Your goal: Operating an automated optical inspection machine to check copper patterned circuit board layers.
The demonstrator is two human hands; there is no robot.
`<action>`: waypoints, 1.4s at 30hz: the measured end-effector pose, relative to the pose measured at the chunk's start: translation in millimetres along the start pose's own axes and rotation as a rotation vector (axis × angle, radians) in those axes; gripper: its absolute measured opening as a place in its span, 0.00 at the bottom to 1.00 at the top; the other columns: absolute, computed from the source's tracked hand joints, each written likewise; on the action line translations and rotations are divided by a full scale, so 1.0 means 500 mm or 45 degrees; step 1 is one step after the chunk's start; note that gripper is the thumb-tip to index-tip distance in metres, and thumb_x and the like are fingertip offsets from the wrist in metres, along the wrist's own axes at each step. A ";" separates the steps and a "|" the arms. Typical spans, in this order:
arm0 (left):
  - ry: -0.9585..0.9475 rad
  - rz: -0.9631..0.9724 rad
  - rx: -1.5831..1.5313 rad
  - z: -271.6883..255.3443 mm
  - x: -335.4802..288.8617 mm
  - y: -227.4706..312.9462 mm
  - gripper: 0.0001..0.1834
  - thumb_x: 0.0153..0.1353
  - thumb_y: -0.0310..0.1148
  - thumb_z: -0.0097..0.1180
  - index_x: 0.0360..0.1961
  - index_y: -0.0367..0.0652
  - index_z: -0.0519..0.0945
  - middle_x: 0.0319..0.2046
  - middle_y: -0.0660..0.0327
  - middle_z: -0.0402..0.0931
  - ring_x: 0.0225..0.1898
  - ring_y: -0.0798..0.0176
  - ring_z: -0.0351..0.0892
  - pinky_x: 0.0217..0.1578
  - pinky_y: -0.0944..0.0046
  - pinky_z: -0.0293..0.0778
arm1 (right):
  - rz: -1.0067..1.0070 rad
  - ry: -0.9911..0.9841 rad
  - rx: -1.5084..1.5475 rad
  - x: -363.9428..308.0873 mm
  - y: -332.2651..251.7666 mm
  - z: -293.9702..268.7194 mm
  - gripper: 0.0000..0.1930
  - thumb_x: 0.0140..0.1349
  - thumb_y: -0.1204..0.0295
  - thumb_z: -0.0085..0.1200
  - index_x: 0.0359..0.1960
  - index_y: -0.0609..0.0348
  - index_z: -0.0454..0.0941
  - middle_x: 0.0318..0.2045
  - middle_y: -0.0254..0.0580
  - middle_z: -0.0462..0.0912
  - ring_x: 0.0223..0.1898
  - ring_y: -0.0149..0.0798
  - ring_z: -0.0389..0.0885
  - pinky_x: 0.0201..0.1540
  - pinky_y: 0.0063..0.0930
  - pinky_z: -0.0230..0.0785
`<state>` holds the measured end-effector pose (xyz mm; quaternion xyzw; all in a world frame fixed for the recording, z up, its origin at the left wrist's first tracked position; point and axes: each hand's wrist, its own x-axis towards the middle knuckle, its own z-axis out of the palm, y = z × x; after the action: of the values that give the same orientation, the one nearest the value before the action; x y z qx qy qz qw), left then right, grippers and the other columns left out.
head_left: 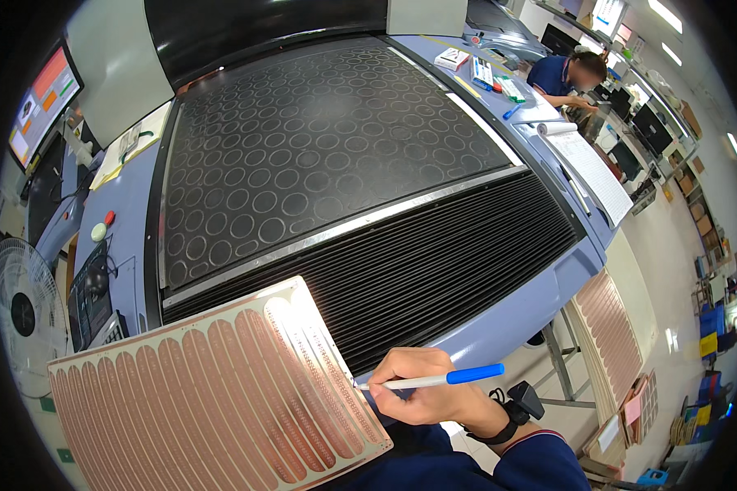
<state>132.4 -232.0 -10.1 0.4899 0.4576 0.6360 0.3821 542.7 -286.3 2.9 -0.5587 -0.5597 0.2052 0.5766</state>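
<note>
A large flat copper-coloured panel (pixel 196 401) with a pale border and long rounded strips slants across the lower left. My right hand (pixel 422 389) pinches a white marker pen, its blue cap (pixel 475 374) fitted on the back end. The pen's tip meets the panel's right edge, by the pale border. A dark strap with a small black box (pixel 522 403) circles my right wrist. My left hand does not show in the picture.
Beyond the panel lie a ribbed black cover (pixel 401 266) and a machine bed (pixel 319 155) with ring patterns. More copper panels (pixel 604 323) are stacked at right, below an open notebook (pixel 591 172). A fan (pixel 26 315) stands left. Another person (pixel 553 78) works at far right.
</note>
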 end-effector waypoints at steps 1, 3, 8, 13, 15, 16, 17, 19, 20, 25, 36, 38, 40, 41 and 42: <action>-0.004 -0.010 -0.010 -0.003 -0.001 -0.005 0.37 0.64 0.20 0.55 0.72 0.29 0.56 0.70 0.40 0.62 0.67 0.45 0.66 0.69 0.44 0.62 | 0.001 -0.002 -0.004 0.000 -0.003 -0.004 0.05 0.59 0.76 0.63 0.28 0.62 0.79 0.21 0.41 0.80 0.20 0.37 0.78 0.23 0.29 0.68; -0.007 -0.054 -0.017 -0.023 0.000 -0.016 0.36 0.64 0.20 0.55 0.72 0.29 0.57 0.69 0.40 0.63 0.67 0.45 0.66 0.69 0.44 0.62 | 0.055 -0.014 -0.006 0.002 -0.006 -0.010 0.05 0.59 0.77 0.62 0.28 0.62 0.79 0.21 0.41 0.80 0.21 0.39 0.78 0.24 0.31 0.69; 0.116 -0.148 -0.084 -0.038 -0.009 -0.011 0.34 0.65 0.21 0.56 0.71 0.29 0.60 0.67 0.41 0.66 0.65 0.46 0.69 0.67 0.45 0.65 | 0.022 -0.126 -0.074 0.003 0.005 -0.005 0.03 0.57 0.80 0.62 0.28 0.63 0.80 0.25 0.42 0.84 0.23 0.34 0.81 0.25 0.25 0.72; 0.052 -0.125 -0.456 -0.095 -0.019 0.016 0.27 0.72 0.30 0.51 0.70 0.35 0.65 0.63 0.47 0.72 0.62 0.50 0.73 0.65 0.47 0.68 | 0.031 0.252 0.227 -0.019 0.024 0.013 0.06 0.58 0.76 0.64 0.31 0.62 0.77 0.23 0.42 0.82 0.23 0.33 0.78 0.28 0.27 0.73; 0.013 -0.004 -0.716 -0.162 -0.023 0.032 0.23 0.75 0.36 0.50 0.67 0.39 0.70 0.64 0.50 0.73 0.64 0.51 0.72 0.64 0.46 0.70 | -0.004 0.306 0.229 -0.031 0.033 0.001 0.07 0.61 0.73 0.63 0.33 0.61 0.77 0.24 0.41 0.81 0.23 0.33 0.77 0.27 0.27 0.72; 0.016 -0.006 -0.833 -0.193 -0.021 0.050 0.22 0.75 0.38 0.52 0.65 0.40 0.74 0.64 0.51 0.73 0.66 0.50 0.71 0.62 0.45 0.73 | -0.021 0.305 0.193 -0.037 0.036 -0.011 0.07 0.63 0.71 0.61 0.34 0.60 0.77 0.26 0.40 0.81 0.23 0.33 0.77 0.28 0.26 0.71; 0.133 0.076 -0.757 -0.215 -0.033 0.068 0.21 0.76 0.40 0.50 0.63 0.39 0.75 0.62 0.52 0.76 0.64 0.53 0.74 0.61 0.48 0.74 | -0.030 0.287 0.146 -0.048 0.050 -0.022 0.09 0.65 0.69 0.59 0.35 0.61 0.75 0.24 0.41 0.78 0.23 0.32 0.76 0.26 0.24 0.69; 0.199 0.092 -0.915 -0.380 -0.117 -0.005 0.17 0.78 0.35 0.46 0.58 0.37 0.77 0.56 0.53 0.80 0.55 0.60 0.82 0.54 0.62 0.83 | -0.010 0.198 0.090 -0.064 0.067 -0.056 0.13 0.67 0.66 0.58 0.39 0.65 0.74 0.30 0.51 0.78 0.27 0.39 0.78 0.28 0.27 0.72; 0.405 0.058 -0.844 -0.397 -0.149 -0.013 0.16 0.78 0.34 0.44 0.57 0.36 0.77 0.54 0.54 0.81 0.52 0.62 0.84 0.50 0.67 0.86 | 0.025 0.115 0.085 -0.062 0.063 -0.064 0.15 0.67 0.65 0.58 0.41 0.69 0.75 0.37 0.61 0.82 0.31 0.46 0.82 0.33 0.32 0.77; 1.250 -0.080 -0.789 -0.497 -0.314 -0.188 0.14 0.77 0.30 0.45 0.55 0.31 0.75 0.52 0.48 0.80 0.52 0.59 0.84 0.50 0.71 0.87 | -0.070 0.222 0.088 -0.022 0.028 -0.008 0.15 0.67 0.64 0.60 0.33 0.66 0.73 0.26 0.51 0.78 0.25 0.39 0.75 0.27 0.29 0.67; 1.516 -0.457 -0.859 -0.455 -0.346 -0.430 0.13 0.73 0.25 0.51 0.53 0.25 0.75 0.46 0.50 0.79 0.45 0.59 0.85 0.45 0.78 0.87 | -0.070 0.232 -0.025 -0.031 0.050 -0.020 0.14 0.67 0.66 0.60 0.33 0.65 0.72 0.26 0.51 0.78 0.23 0.37 0.74 0.27 0.29 0.68; 1.544 -0.479 -0.851 -0.462 -0.338 -0.442 0.14 0.74 0.26 0.50 0.54 0.25 0.74 0.47 0.49 0.79 0.46 0.58 0.85 0.47 0.76 0.87 | -0.072 0.217 -0.027 -0.031 0.047 -0.018 0.14 0.67 0.66 0.60 0.33 0.65 0.72 0.26 0.51 0.78 0.23 0.37 0.74 0.27 0.29 0.69; 1.576 -0.496 -0.840 -0.468 -0.339 -0.443 0.15 0.74 0.26 0.50 0.55 0.25 0.74 0.48 0.48 0.79 0.47 0.57 0.85 0.48 0.75 0.87 | -0.026 0.235 -0.053 -0.032 0.044 -0.019 0.13 0.67 0.67 0.60 0.33 0.65 0.72 0.26 0.52 0.78 0.23 0.38 0.75 0.28 0.30 0.70; 1.617 -0.560 -0.823 -0.464 -0.332 -0.444 0.15 0.75 0.27 0.49 0.55 0.25 0.74 0.48 0.47 0.79 0.49 0.55 0.85 0.49 0.73 0.87 | -0.022 0.243 -0.065 -0.033 0.048 -0.021 0.13 0.66 0.68 0.60 0.34 0.65 0.72 0.26 0.52 0.78 0.24 0.38 0.75 0.29 0.31 0.71; 1.658 -0.624 -0.805 -0.460 -0.327 -0.445 0.15 0.75 0.27 0.49 0.55 0.25 0.74 0.49 0.46 0.79 0.50 0.54 0.84 0.51 0.72 0.87 | -0.028 0.233 -0.070 -0.034 0.050 -0.022 0.13 0.66 0.68 0.60 0.34 0.65 0.72 0.26 0.52 0.78 0.24 0.38 0.75 0.29 0.31 0.71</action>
<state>-45.7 -368.2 -290.8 -0.2323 0.4823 0.7942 0.2874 556.9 -298.2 -23.2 -0.5845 -0.5162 0.1313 0.6121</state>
